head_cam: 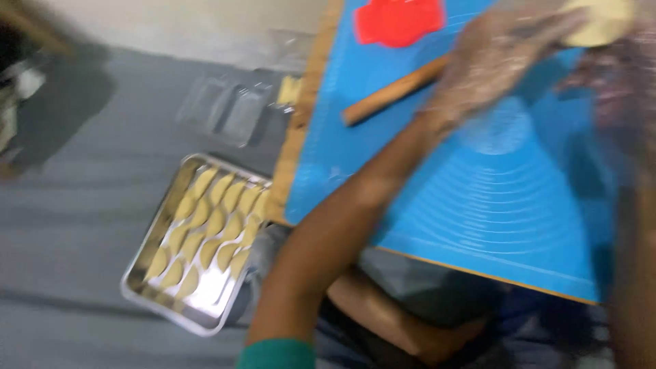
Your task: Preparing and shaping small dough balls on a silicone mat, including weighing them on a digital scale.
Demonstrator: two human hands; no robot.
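Dough piece (605, 20), pale yellow & flattish, is seen at approx. 1 o'clock in the head view, up near the top edge, raised above the blue mat (492, 198). It is touched by the left hand (488, 58), which is covered w/ a thin clear glove and reaches up from 6 o'clock toward 1 o'clock; fingers are spread fairly wide, tips laid against the dough's left edge. Whether the dough is really gripped or only touched can't be told, as the pic is motion-blurred. The right hand (625, 89) is seen at 3 o'clock, just under the dough, also gloved & heavily blurred; how far it is closed can't be told, nor whether the dough is held by it.

A wooden rolling pin (393, 92) is laid on the mat at 12 o'clock, slanted, just left of the left hand. A red flat mould (400, 20) is seen at the mat's top, approx. 12 o'clock, well apart from the dough. The mat is spread on a wooden board (304, 116), whose edge shows along the mat's left side.

At 8 o'clock, on the grey floor, a metal tray (205, 311) is set beside the board; rows of half-moon pastries (205, 222) are laid in it. Clear plastic containers (232, 109) are seen at 10 o'clock, beyond the tray.
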